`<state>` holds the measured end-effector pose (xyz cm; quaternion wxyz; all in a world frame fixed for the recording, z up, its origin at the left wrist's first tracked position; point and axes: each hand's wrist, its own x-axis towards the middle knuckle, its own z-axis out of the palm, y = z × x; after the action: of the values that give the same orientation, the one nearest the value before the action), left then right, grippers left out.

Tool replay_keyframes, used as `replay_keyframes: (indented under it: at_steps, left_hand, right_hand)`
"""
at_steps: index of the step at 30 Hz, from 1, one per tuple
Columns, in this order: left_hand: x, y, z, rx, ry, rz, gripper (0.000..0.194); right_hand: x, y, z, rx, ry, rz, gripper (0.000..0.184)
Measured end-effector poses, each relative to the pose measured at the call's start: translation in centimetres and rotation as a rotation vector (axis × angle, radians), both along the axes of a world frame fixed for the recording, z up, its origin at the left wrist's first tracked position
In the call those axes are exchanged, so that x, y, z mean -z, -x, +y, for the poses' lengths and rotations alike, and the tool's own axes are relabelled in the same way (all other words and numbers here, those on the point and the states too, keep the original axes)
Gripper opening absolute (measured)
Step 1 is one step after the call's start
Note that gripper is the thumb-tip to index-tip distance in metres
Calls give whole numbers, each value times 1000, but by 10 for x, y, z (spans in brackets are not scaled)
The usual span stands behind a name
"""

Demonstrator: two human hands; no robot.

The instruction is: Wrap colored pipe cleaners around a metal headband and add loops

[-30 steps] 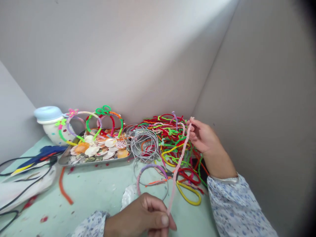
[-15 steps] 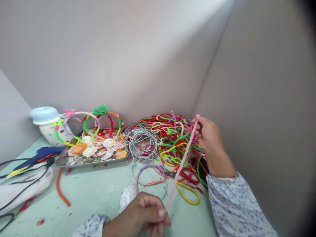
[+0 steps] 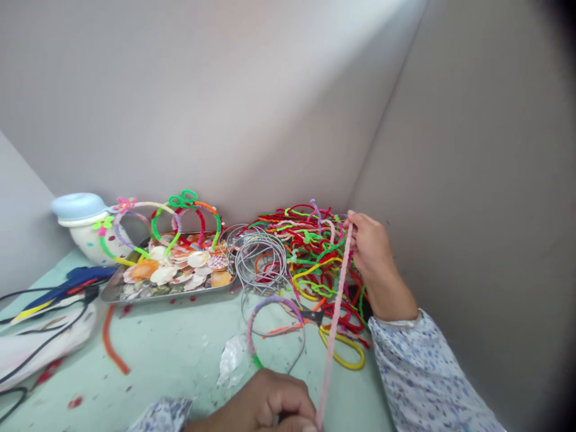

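Note:
A pale pink pipe cleaner (image 3: 336, 312) is stretched slantwise between my two hands. My right hand (image 3: 369, 249) pinches its upper end, in front of the heap of coloured pipe cleaners (image 3: 310, 231). Low at the frame's bottom edge, my left hand (image 3: 274, 402) is closed on the lower end, its fingertips partly cut off. Just beyond the left hand lies a wire hoop (image 3: 274, 300), part wrapped in purple, pink and green. Scissors (image 3: 344, 354) with yellow and red handles rest right of the hoop, partly behind the pink strand.
A metal tray (image 3: 166, 298) of shells stands at the back, with several finished hoops (image 3: 180, 228) on it. Beside it is a coil of grey wire (image 3: 261, 264). A white jar (image 3: 94, 234), a glue gun (image 3: 76, 285), cords and an orange stick (image 3: 110, 342) lie left.
Both hands have shifted: the left down and slightly right, the right a little left. The pink pipe cleaner hangs steeper, and the hoop's green wrapping now shows.

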<state>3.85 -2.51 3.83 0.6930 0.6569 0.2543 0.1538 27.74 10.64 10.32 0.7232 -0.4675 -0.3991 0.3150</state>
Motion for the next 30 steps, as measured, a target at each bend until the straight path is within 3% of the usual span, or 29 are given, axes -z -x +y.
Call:
replay_keyframes:
  at_steps: [3, 6, 9, 12, 15, 18, 22, 26, 30]
  left_hand:
    - [2, -1, -1, -17, -81, -7, 52]
    - [11, -3, 1, -87, 119, -19, 50]
    - [19, -4, 9, -273, 212, -56, 47]
    - [18, -4, 20, -454, 196, -83, 42]
    - [15, -2, 29, -540, 156, -97, 39]
    - [17, -1, 33, -555, 94, -94, 37]
    - [26, 0, 34, -534, 18, -65, 35]
    - [31, 0, 33, -548, -86, -25, 35]
    - [29, 0, 32, -552, -133, -10, 33]
  right_hand:
    - [0, -2, 1, -23, 1, 29, 29]
    - [-4, -7, 0, -28, -12, 58, 29]
    - [-9, -10, -5, -176, 70, 22, 32]
    - [-13, -3, -13, -346, 242, -120, 42]
    - [-14, 11, -23, -518, 313, -447, 34]
    - [-14, 30, -34, -762, 370, -770, 35]
    - [-11, 55, -43, -1016, 403, -975, 28]
    - [-5, 68, -46, -1063, 469, -1032, 20]
    - [6, 71, -53, -1095, 475, -885, 10]
